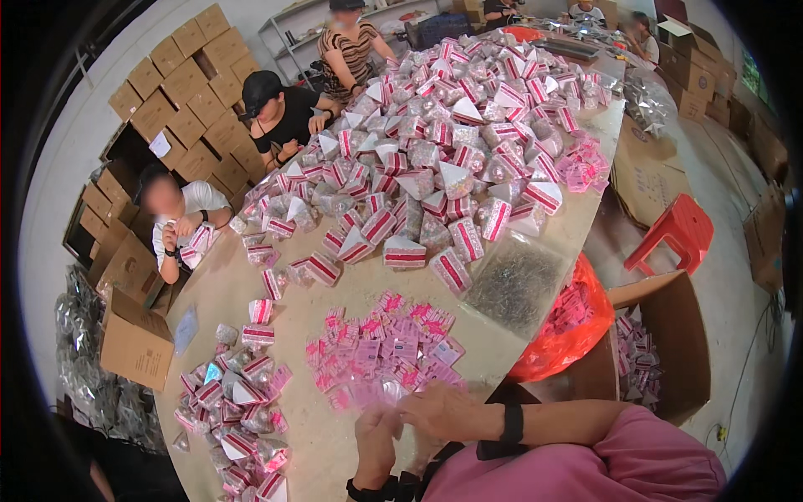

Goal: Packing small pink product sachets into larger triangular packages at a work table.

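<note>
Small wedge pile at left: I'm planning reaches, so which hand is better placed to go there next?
Probably the left hand: it lies nearer the pile. The right hand sits farther over, beyond the left. Both are close together beside the pink cards.

Holds a bare left hand (375, 442) upright at the lower middle of the frame, with fingers curled and a black band (372, 489) around the wrist at the lower edge. Extends a bare right forearm (565, 422) nearly level from the lower right, with a broad black band (512, 423) at the wrist. Bends the bare right hand's (445, 410) fingers leftward, close beside the left's.
</note>
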Available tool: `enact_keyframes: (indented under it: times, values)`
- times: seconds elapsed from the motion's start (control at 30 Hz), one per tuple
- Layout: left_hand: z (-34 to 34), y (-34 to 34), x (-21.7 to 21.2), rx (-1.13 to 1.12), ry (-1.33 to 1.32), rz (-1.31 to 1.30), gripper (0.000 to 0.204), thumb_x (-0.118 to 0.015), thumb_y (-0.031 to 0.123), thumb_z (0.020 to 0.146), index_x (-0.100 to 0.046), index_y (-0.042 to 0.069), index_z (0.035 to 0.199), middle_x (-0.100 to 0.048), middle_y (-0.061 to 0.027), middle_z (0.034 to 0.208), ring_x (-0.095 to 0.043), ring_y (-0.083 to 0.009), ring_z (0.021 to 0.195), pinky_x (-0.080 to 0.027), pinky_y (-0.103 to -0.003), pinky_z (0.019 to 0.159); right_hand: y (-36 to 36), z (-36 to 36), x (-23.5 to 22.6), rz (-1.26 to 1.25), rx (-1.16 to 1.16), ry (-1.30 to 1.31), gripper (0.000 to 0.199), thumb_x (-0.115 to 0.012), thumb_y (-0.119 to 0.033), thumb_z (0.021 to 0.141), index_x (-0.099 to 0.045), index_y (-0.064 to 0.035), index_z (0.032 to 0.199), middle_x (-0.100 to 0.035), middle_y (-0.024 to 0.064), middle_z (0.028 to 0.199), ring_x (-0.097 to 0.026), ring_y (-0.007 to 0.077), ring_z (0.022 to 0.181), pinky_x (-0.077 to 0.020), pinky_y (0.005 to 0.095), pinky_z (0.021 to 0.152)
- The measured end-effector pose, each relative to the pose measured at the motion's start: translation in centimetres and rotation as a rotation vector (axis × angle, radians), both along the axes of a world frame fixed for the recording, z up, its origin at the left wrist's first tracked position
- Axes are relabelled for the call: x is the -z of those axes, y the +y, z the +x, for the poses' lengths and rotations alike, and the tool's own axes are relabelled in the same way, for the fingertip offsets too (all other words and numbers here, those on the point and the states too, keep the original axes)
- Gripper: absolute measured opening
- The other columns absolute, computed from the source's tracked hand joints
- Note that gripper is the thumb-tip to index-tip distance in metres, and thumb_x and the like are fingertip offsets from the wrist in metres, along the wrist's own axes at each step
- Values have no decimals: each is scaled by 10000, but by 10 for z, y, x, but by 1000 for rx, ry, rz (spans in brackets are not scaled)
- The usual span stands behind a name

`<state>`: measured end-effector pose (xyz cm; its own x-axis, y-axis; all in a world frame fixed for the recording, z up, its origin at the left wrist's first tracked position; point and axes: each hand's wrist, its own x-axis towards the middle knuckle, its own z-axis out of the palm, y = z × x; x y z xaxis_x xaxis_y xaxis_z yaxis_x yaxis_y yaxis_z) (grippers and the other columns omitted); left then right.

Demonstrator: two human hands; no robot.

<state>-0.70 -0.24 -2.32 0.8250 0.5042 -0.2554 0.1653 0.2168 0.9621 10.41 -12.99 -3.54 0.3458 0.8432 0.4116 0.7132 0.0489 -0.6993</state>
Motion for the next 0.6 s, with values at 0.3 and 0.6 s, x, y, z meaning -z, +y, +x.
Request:
enact_keyframes:
  times: [0.3, 0.6]
  values:
    - [9, 0, 5, 65, 38, 115, 152, -518, 83, 883, -549, 29, 744, -479, 12, 651, -431, -66, 583, -347, -220, 537, 0, 7, 2, -33, 46, 176, 147, -530, -172, 836, -566, -36, 794, -618, 130, 714, -606, 328, 672, -455, 445, 594]
    - [89, 18, -20, 236, 97, 501, 197, -559, 188, 882, -530, -1, 932, -546, -34, 781, -526, -97, 649, -441, -250, 607, -36, 37, 37, -155, 106, 1122, 165, -599, -189, 863, -627, -31, 903, -593, 31, 683, -541, 89, 618, -417, 258, 528]
